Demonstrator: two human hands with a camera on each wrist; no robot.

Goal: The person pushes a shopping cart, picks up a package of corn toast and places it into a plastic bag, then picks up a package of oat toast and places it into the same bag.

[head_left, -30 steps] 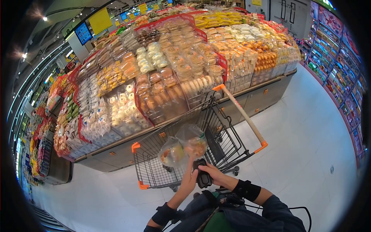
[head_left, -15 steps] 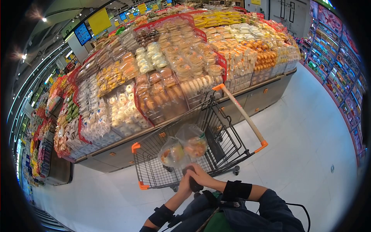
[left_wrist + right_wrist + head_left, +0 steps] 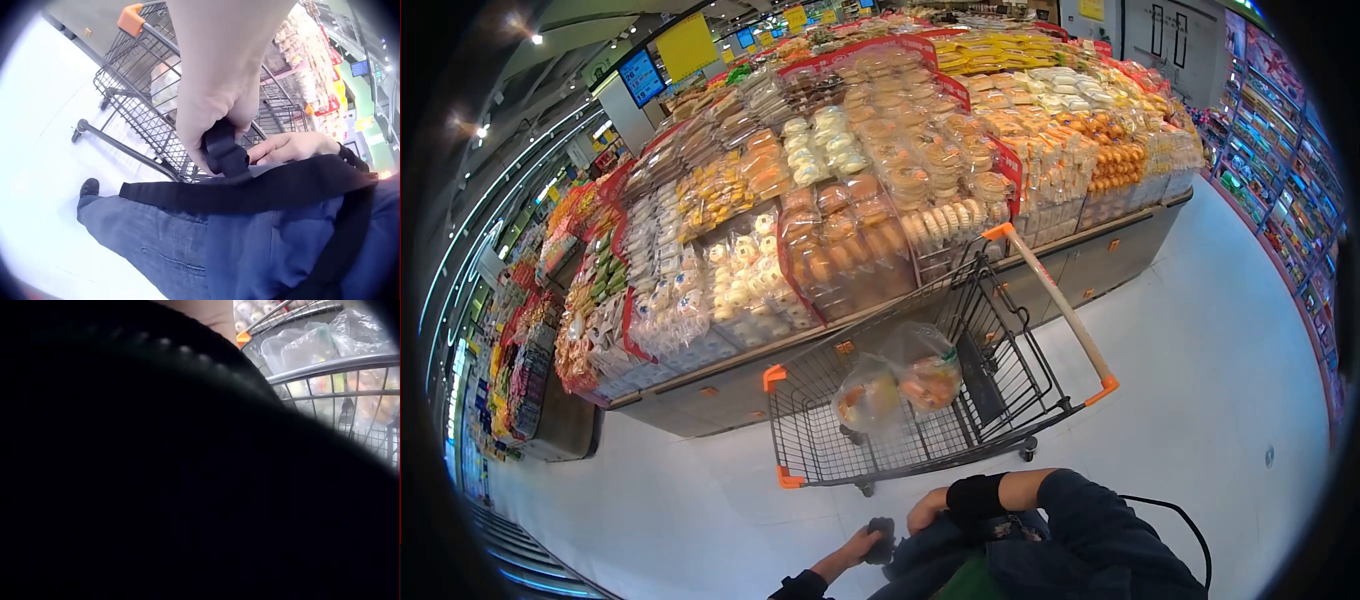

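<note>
Low at the front of the head view, my left hand (image 3: 861,546) grips a small black object (image 3: 881,540). In the left wrist view the same black object (image 3: 225,150) lies under my curled fingers, just above a wide black strap (image 3: 294,187) across my clothes. To its right, near my thigh, is my right hand (image 3: 927,510); its fingers point toward the black object in the left wrist view, and the strap and clothes partly hide them. Two clear plastic bags of food, one left (image 3: 868,402) and one right (image 3: 928,380), sit in the shopping cart (image 3: 880,455).
Beyond the cart stretches a large display of packaged baked goods (image 3: 840,230). Tall shelves (image 3: 1280,200) stand at the right. Pale floor (image 3: 1180,480) surrounds the cart. A dark sleeve or cuff fills most of the right wrist view.
Both hands were together on the black object in front of the cart. They have moved down toward my body and apart, the left hand keeping the object. The head view has shifted slightly left.
</note>
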